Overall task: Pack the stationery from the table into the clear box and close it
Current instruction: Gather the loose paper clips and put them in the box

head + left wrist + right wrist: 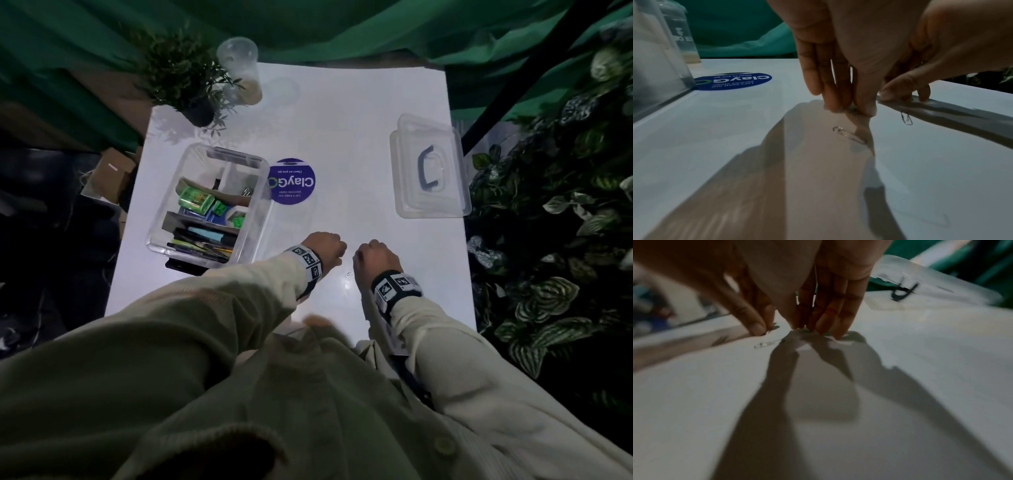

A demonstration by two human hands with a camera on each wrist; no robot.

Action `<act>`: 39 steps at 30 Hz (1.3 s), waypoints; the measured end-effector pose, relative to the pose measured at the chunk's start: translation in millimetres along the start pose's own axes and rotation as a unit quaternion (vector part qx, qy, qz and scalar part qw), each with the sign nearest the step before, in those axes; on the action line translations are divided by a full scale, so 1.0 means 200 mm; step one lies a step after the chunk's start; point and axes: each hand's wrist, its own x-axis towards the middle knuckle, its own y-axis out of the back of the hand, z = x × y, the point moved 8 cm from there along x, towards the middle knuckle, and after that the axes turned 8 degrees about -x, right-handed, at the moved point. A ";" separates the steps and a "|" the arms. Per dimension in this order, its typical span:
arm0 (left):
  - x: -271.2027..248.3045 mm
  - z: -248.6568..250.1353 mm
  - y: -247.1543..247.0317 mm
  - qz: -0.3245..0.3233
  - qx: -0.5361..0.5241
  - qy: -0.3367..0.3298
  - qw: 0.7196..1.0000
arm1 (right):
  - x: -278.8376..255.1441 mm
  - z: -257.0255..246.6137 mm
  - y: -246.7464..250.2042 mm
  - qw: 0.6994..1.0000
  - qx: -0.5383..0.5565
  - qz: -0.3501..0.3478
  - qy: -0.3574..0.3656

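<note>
Both your hands are down on the white surface, near its front edge, working at loose paper clips. Your left hand has its fingertips bunched together and pressed to the surface; they seem to be nipping something small, but what, if anything, is between them you cannot tell from here. One paper clip lies flat just in front of those fingertips, and a second clip lies beside your right hand. That hand also has thumb and fingers drawn close and touching down; whether it has a clip pinched is not clear, the view being blurred.

The clear box stands open to your left, already holding pens, green packets and other stationery, so it looks nearly packed. Its lid lies flat, well apart at the far right, likely parked there to leave the box mouth free. Thin clips on a smooth top are hard to lift; sliding one to get a nail under it may help.
</note>
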 end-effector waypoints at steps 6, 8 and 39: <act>0.00 0.00 -0.02 -0.002 -0.017 0.017 1.000 | 0.01 0.10 0.00 0.998 0.056 -0.028 -0.015; 0.00 0.01 -0.04 0.006 0.016 0.002 1.000 | 0.00 0.10 0.00 0.999 0.027 -0.029 0.001; -0.23 -0.31 0.00 -0.046 -0.333 0.164 0.928 | 0.00 0.08 -0.05 0.961 0.251 -0.022 -0.115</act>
